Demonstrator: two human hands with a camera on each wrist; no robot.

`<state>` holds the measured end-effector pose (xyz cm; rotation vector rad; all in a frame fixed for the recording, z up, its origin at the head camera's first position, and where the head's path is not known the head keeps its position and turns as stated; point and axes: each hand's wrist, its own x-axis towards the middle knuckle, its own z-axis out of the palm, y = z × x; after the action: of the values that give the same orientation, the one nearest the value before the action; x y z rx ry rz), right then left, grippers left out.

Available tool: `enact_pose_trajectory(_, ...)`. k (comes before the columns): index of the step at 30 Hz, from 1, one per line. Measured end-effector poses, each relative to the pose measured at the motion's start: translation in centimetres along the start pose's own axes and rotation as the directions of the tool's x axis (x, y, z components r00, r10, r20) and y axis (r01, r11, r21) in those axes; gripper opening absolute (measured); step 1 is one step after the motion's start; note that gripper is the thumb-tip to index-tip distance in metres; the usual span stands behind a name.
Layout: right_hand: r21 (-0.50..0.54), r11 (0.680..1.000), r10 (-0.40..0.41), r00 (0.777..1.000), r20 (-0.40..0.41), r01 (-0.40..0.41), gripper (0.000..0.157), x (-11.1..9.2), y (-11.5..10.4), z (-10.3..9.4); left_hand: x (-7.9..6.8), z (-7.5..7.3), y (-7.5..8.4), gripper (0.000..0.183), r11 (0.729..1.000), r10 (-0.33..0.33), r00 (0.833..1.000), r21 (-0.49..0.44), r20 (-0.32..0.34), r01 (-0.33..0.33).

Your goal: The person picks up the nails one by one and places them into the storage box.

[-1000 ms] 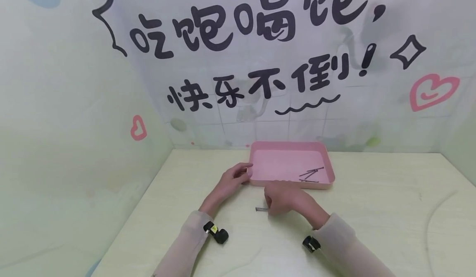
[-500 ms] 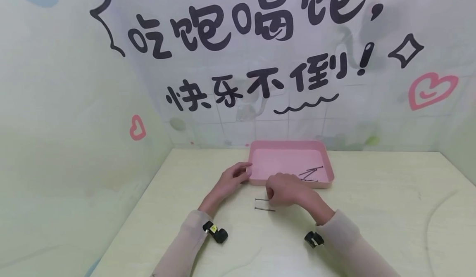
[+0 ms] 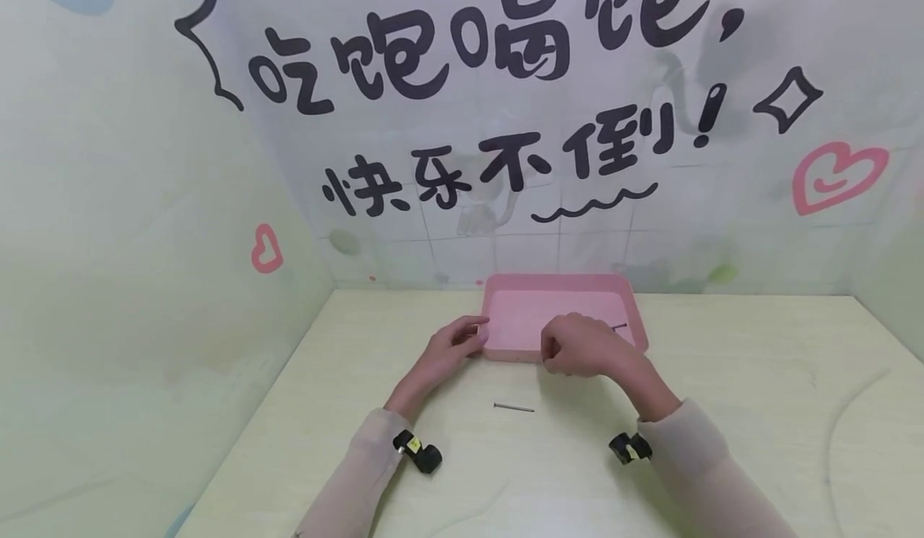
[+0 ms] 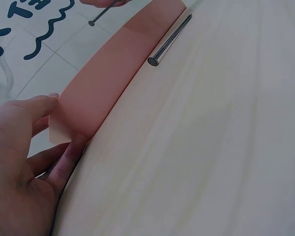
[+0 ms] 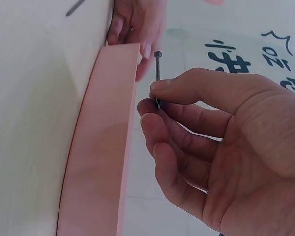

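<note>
My left hand point(image 3: 447, 345) holds the near left corner of a shallow pink tray point(image 3: 552, 283), its fingertips against the tray's wall in the left wrist view. Over the tray's front rim, my right hand point(image 3: 585, 345) pinches a dark nail point(image 5: 158, 69) between thumb and fingertip, the flat head sticking out. Another nail point(image 3: 514, 407) lies on the table in front of the tray. Inside the tray on the right, part of the nails point(image 3: 619, 327) shows; my right hand hides the others in the head view.
The pale wooden table point(image 3: 751, 402) carries the tray near the back wall point(image 3: 404, 257), which is printed with large dark characters. A side wall point(image 3: 144, 321) rises at the left. Small black cameras point(image 3: 631, 447) sit on both wrists.
My right hand has lifted a nail from the table and moved up and right over the tray's front rim. One nail remains lying there. My left hand stays at the corner.
</note>
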<state>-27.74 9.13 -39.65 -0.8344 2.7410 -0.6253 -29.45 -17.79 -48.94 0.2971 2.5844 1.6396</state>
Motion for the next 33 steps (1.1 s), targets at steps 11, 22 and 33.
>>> enact_pose_trajectory(11,0.038,0.999,-0.007,0.998,-0.066,0.010,0.012,-0.5,2.9,-2.1,0.1,0.0,0.0,0.040,1.000,0.013,1.000,-0.014,0.003,-0.013)
enact_pose_trajectory(22,0.105,0.994,0.024,0.998,-0.062,-0.017,0.011,-1.0,4.2,-2.9,0.0,-0.1,0.0,0.041,1.000,0.005,1.000,-0.024,0.010,-0.005)
enact_pose_trajectory(33,0.087,0.996,0.013,0.997,-0.076,-0.006,0.008,-0.9,4.4,-2.9,0.0,0.0,0.0,0.040,1.000,0.015,1.000,-0.020,0.003,-0.015)
